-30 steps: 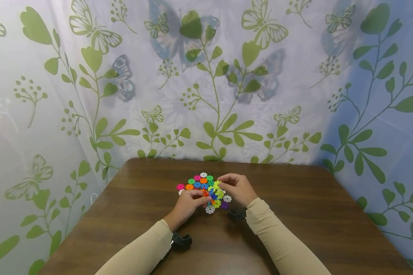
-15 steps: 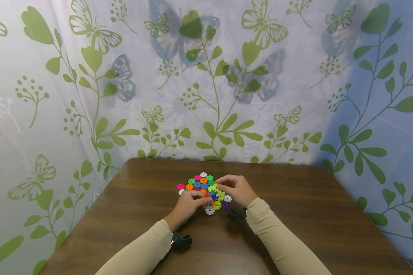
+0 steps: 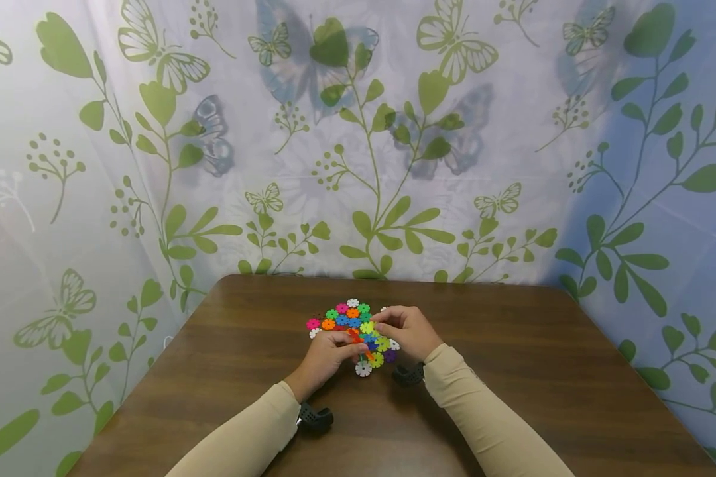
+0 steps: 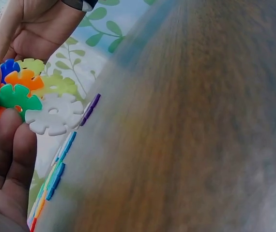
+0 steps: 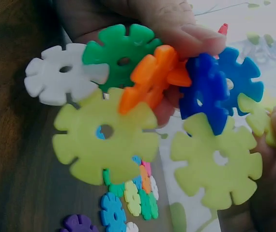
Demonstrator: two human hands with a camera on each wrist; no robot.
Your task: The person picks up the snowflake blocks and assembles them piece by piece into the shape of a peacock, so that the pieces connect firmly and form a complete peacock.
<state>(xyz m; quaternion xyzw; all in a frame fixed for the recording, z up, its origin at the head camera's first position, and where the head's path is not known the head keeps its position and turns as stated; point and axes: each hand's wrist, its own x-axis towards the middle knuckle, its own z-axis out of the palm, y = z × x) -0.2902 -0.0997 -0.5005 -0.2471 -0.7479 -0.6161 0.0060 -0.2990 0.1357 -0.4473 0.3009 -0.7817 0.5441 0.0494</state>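
Note:
In the head view my left hand grips a cluster of interlocked flower-shaped plastic discs above the table. The right wrist view shows its white disc, green disc, orange disc, dark blue disc, light blue disc and two large yellow discs, one the lower right yellow disc. The left thumb presses near the orange and dark blue ones. My right hand pinches a smaller-looking yellow disc at the cluster's edge, touching or overlapping the light blue disc; whether they are joined, I cannot tell.
Several loose discs lie flat on the brown wooden table behind the hands, among them a pink disc, an orange disc and a purple disc. A patterned curtain hangs beyond the far edge.
My right hand has shifted slightly, drawing its yellow disc a little left and down towards the cluster. The cluster in my left hand has tilted slightly, its white disc now lower in the head view.

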